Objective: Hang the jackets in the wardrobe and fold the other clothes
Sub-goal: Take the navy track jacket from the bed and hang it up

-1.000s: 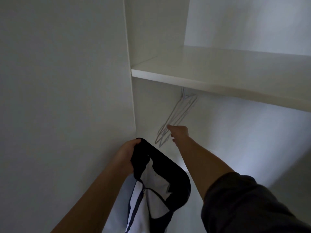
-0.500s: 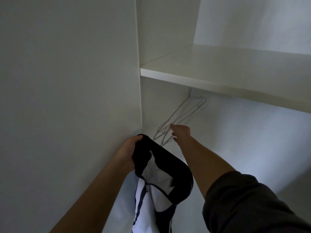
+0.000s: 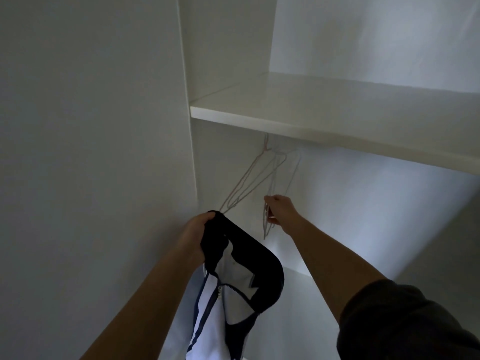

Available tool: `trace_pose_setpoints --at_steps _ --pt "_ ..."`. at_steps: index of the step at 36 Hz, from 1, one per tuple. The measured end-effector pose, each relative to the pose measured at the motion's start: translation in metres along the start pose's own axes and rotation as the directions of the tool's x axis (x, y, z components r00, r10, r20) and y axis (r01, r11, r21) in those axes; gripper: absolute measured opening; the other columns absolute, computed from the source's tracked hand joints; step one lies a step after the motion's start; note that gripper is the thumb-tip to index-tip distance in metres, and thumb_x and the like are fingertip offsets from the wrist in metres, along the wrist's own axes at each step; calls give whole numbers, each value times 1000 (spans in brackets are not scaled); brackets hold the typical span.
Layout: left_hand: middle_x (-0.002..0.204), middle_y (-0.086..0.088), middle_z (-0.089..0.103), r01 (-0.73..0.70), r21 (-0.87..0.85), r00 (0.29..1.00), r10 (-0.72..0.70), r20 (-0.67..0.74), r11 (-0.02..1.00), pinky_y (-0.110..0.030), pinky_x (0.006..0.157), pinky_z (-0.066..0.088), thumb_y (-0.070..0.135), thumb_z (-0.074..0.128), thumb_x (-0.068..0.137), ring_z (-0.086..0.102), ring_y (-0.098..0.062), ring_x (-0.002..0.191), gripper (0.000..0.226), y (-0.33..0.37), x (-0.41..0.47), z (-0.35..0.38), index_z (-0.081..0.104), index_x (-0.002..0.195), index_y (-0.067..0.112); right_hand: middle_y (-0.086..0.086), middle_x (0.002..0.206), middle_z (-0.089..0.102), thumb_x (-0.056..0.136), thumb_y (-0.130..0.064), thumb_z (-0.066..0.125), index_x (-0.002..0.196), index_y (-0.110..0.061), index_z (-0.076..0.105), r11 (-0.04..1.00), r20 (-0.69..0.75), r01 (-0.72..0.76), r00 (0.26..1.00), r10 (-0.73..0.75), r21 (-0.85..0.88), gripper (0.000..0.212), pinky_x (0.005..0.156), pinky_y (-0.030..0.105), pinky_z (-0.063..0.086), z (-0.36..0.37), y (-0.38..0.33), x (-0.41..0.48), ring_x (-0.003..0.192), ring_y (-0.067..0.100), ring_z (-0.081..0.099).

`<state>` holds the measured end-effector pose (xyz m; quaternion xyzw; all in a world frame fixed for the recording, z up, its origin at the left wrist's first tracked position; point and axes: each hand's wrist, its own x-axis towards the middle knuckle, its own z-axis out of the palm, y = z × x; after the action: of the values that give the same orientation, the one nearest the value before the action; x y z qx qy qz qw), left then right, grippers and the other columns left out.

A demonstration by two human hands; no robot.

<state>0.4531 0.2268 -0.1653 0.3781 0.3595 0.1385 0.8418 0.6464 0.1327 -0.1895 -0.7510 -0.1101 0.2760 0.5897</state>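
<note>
My left hand (image 3: 195, 231) grips the dark collar of a white and navy zip jacket (image 3: 233, 287), which hangs down from it in the lower middle. Further in, my right hand (image 3: 279, 210) pinches the lower end of a thin wire hanger (image 3: 283, 183) and holds it apart from the rest. Two or three other wire hangers (image 3: 246, 183) hang slanting to the left under the white wardrobe shelf (image 3: 337, 118). The rail that carries them is hidden behind the shelf's front edge.
The wardrobe's white side panel (image 3: 187, 100) rises at the left, with a plain wall (image 3: 91, 152) beside it. A lower white surface (image 3: 296, 294) lies beneath the hangers. The interior is dim, lit from the right.
My right hand has taken hold of one hanger and drawn it to the right, away from the other hangers. My left hand keeps holding the jacket in about the same place.
</note>
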Motion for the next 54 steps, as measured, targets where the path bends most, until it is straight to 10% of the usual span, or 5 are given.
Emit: trace_pose_setpoints --at_steps 23,31,37,42,54 --pt "50 -7 51 7 25 998 -8 69 1000 -22 39 44 16 47 95 49 -19 36 26 -6 -1 5 55 73 4 7 65 45 92 -10 58 91 -5 56 997 -12 20 1000 -21 -74 5 43 22 35 -29 7 -15 48 14 41" --pt "50 -8 53 5 27 999 -6 36 1000 -21 38 44 17 49 95 51 -20 36 24 -8 1 5 57 78 2 12 104 60 85 -20 67 133 -13 40 936 -159 83 977 -145 -343 55 64 27 45 -33 13 0 70 18 56" --pt "59 -11 56 -2 32 1000 2 -14 1000 -22 40 47 18 51 95 55 -22 40 22 -4 3 0 60 85 1 11 113 63 93 -23 56 120 -5 57 886 -165 101 967 -195 -452 33 79 25 39 -29 4 10 101 27 59" --pt "58 -11 57 -7 50 1000 9 -30 999 -22 40 47 19 52 95 56 -22 40 23 -2 3 -1 60 86 0 1 70 55 95 -23 50 102 -4 65 915 -210 47 967 -142 -401 25 83 41 53 -28 6 17 79 26 57" --pt "51 -9 52 9 80 1000 -8 -9 997 -20 40 44 18 49 95 50 -21 37 26 -10 4 0 57 75 3 5 68 63 95 -30 52 72 -9 62 981 -138 -50 990 24 -187 32 54 24 45 -41 5 4 51 15 51"
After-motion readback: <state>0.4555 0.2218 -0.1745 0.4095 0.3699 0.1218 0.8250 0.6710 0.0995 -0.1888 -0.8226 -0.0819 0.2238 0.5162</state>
